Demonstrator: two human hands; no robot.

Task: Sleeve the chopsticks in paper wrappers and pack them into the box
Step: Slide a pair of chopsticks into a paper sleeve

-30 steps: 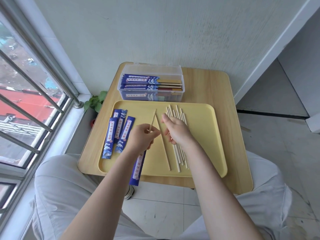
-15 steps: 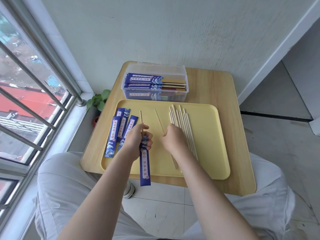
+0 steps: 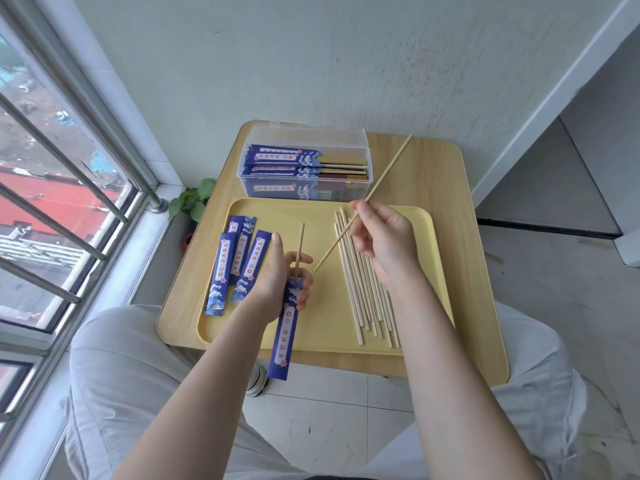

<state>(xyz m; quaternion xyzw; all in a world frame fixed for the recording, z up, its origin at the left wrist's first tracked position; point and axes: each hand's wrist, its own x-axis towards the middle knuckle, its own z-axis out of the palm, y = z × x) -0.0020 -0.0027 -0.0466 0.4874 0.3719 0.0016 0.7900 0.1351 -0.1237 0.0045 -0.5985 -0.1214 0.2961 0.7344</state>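
Note:
My left hand (image 3: 277, 275) grips a blue paper wrapper (image 3: 285, 336) that hangs toward me past the tray's front edge; one chopstick (image 3: 300, 244) stands partly inside its open top. My right hand (image 3: 386, 242) pinches a second chopstick (image 3: 381, 183), raised and slanted, its lower tip pointing at the wrapper's mouth. Several loose chopsticks (image 3: 360, 282) lie on the right of the yellow tray (image 3: 322, 327). Three empty wrappers (image 3: 230, 261) lie on its left. The clear box (image 3: 306, 168) behind the tray holds several sleeved pairs.
The tray sits on a small wooden table (image 3: 464, 258) against a white wall. A barred window (image 3: 52, 188) runs along the left, with a small green plant (image 3: 192, 200) at the table's left corner. My knees in grey trousers flank the table's near edge.
My right hand has lifted a chopstick off the tray and swung it up, tip toward the wrapper. My left hand keeps the wrapper with the first chopstick in it.

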